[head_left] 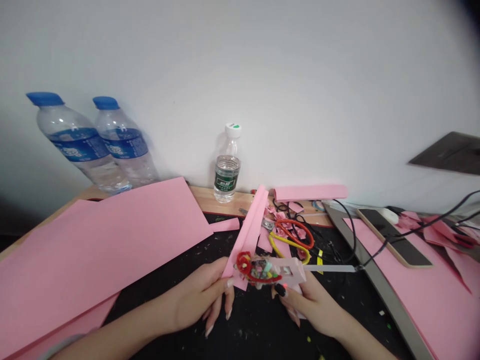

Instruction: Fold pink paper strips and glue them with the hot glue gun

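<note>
Nearest, over the black mat (pixel 247 332): the right hand (pixel 317 302) grips the handle of a pink glue gun (pixel 298 269), its fingers closed, dark polish on the thumbnail. A translucent glue stick (pixel 332 268) juts out of the rear; the front, crusted with coloured bits and a red curl (pixel 243 262), points toward the left hand (pixel 204 295). That hand pinches the lower end of a folded pink paper (pixel 249 230), which slants up and away from the fingers, beside and partly behind the gun's tip; whether tip and paper touch, cannot tell. Just beyond: scissors (pixel 268 224) with red and yellow handles among paper scraps (pixel 296 207). To the left, a large pink sheet (pixel 112 245) covers much of the mat. To the right, a phone (pixel 397 237) lies on more pink paper (pixel 423 290), black cable (pixel 354 230) running near it. Farther, on the wooden edge (pixel 202 199), a small bottle (pixel 227 175) stands, white cap on, green label, clear liquid to above the label. Far left, two large bottles (pixel 86 147), blue caps on, blue labels, clear liquid visible low down; exact levels hard to read. Behind all, pale wall (pixel 300 90).
</note>
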`<state>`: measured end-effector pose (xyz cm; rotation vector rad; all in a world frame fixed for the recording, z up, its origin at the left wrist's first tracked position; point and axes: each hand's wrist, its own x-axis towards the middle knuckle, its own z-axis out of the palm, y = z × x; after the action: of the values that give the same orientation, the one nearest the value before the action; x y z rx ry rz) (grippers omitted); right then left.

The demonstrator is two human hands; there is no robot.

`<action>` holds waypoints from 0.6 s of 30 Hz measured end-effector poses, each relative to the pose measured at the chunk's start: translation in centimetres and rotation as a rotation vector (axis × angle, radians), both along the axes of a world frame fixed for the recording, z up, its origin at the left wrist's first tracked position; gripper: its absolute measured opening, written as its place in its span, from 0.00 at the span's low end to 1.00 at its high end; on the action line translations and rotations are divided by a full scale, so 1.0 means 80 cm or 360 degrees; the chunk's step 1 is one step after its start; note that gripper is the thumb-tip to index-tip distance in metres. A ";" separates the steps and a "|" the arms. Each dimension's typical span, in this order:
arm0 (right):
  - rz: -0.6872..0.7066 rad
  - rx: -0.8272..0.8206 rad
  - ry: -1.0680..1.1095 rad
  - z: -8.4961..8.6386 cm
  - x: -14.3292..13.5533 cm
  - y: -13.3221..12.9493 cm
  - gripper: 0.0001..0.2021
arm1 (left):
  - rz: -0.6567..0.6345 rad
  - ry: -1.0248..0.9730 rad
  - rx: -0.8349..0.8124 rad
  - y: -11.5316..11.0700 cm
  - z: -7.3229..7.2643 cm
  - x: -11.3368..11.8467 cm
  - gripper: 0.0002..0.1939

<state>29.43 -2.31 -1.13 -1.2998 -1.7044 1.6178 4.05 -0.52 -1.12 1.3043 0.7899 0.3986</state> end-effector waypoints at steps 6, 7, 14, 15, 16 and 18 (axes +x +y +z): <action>-0.0027 0.0010 -0.0022 0.003 -0.001 0.000 0.25 | -0.0067 -0.0101 -0.0026 0.001 0.002 -0.004 0.11; -0.0024 0.0018 -0.0024 0.004 -0.002 0.000 0.25 | -0.0068 -0.0118 -0.0031 0.001 0.002 -0.004 0.11; 0.0033 0.0059 -0.0001 0.003 -0.002 0.001 0.20 | -0.0047 -0.0132 -0.0037 0.002 0.006 -0.003 0.14; 0.0031 0.0062 0.0004 0.003 -0.001 0.001 0.20 | -0.0044 -0.0139 -0.0033 0.002 0.007 -0.002 0.14; 0.0032 0.0057 0.0010 0.003 -0.001 0.001 0.20 | -0.0041 -0.0145 -0.0029 0.002 0.008 -0.002 0.14; 0.0038 0.0035 0.0020 0.003 -0.001 0.001 0.21 | -0.0028 -0.0156 -0.0025 0.001 0.009 -0.001 0.14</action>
<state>29.33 -2.25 -0.91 -1.2609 -1.7318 1.6125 3.94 -0.43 -0.44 1.2666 0.6977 0.4377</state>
